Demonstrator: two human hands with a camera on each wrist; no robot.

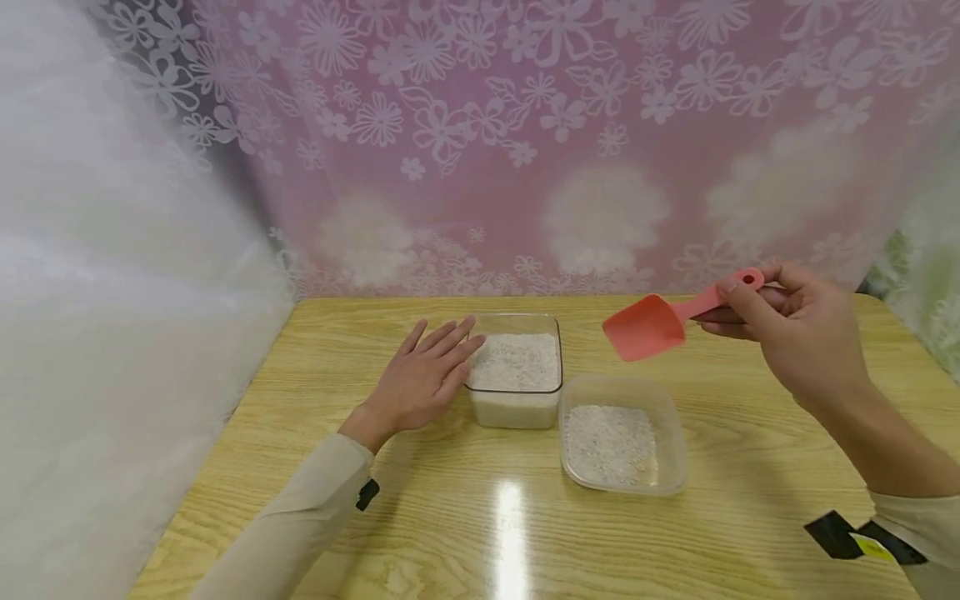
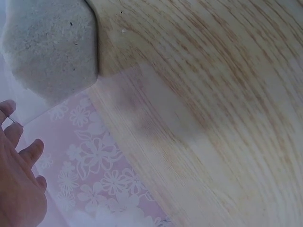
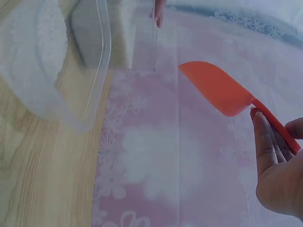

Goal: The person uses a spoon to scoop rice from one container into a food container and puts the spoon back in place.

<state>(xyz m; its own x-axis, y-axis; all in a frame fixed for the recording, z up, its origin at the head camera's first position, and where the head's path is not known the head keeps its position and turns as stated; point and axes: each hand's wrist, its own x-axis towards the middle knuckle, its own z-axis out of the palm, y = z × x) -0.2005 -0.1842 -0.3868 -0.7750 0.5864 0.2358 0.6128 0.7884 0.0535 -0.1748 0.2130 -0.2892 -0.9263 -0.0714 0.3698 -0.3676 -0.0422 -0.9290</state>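
Note:
My right hand (image 1: 802,333) holds a pink-red scoop (image 1: 647,327) by its handle, thumb on top and fingers beneath, above the table. The scoop's bowl looks bare inside. In the right wrist view the scoop (image 3: 220,90) hangs in the air, apart from both containers. My left hand (image 1: 420,375) rests against the left rim of a clear square container (image 1: 517,410), its fingers spread and fairly straight. That container is filled high with rice-like white grains (image 1: 517,360). Beside it, nearer and to the right, a translucent plastic tub (image 1: 672,454) has a shallow layer of similar grains (image 1: 609,443).
Both containers stand on a wood-grain table (image 1: 420,533), side by side and nearly touching. A pink curtain with white flowers (image 1: 480,150) hangs behind the table's back edge. Pale sheeting (image 1: 127,333) hangs at the left.

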